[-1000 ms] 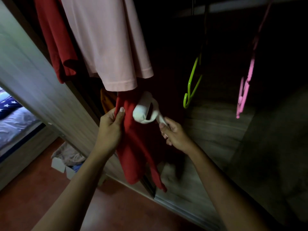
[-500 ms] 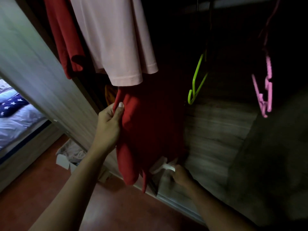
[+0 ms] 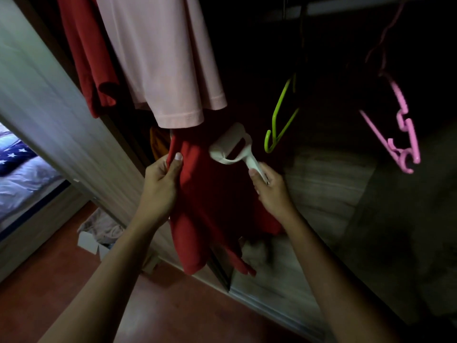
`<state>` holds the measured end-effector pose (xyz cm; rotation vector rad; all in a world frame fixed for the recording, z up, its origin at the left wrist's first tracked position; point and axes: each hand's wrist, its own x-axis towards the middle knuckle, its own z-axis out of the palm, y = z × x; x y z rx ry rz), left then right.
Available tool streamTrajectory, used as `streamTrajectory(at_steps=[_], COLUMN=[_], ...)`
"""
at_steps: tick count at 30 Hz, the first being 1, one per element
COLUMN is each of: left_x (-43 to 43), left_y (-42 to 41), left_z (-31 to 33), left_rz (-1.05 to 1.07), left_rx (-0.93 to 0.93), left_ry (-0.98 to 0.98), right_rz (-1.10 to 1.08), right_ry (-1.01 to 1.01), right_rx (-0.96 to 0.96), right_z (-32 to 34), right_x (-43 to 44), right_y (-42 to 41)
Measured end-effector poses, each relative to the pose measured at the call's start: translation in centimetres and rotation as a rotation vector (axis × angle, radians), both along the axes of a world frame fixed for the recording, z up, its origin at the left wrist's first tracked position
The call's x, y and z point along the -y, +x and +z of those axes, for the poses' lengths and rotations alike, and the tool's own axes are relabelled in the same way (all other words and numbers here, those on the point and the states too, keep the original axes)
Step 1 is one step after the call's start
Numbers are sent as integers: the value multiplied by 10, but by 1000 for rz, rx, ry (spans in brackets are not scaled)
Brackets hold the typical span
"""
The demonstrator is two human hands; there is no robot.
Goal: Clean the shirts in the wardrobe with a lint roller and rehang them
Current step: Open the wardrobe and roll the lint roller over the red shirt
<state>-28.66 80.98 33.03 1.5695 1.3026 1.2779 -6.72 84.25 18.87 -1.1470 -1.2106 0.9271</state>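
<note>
- Inside the open wardrobe, a red shirt [image 3: 210,209] hangs low, its top tucked behind the hem of a pink shirt [image 3: 163,65].
- The left hand [image 3: 158,186] has its grip clamped on the red shirt's left edge, with the thumb on the front pinching the cloth.
- The right hand [image 3: 272,191] has its grip closed round the handle of a white lint roller [image 3: 232,147].
- The roller head sits at the upper front of the red shirt, just below the pink hem; I cannot tell whether it touches the cloth.
- A second red garment [image 3: 86,58] hangs left of the pink shirt, beside the wardrobe door [image 3: 49,107].
- A green hanger [image 3: 279,125] and a pink hanger [image 3: 395,134] hang to the right, well apart.
- Outside, a small box [image 3: 91,241] of cloth sits on the reddish floor [image 3: 49,293], near a bed [image 3: 22,174].
</note>
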Motion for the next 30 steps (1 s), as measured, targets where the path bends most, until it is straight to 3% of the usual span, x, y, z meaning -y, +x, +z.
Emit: streamTrajectory(at_steps=[7, 18, 25, 30], left_x=[4, 6, 5, 4], left_y=[-1, -10, -15, -16], left_z=[3, 9, 12, 10], left_rz=[-18, -6, 2, 24], left_rx=[10, -51, -67, -83], left_ry=[13, 18, 9, 4], right_rz=[63, 25, -23, -81], right_ry=[-105, -639, -717, -675], right_rx=[128, 464, 535, 444], right_z=[-56, -190, -192, -167], right_x=[-10, -16, -31, -47], right_y=[-4, 29, 37, 27])
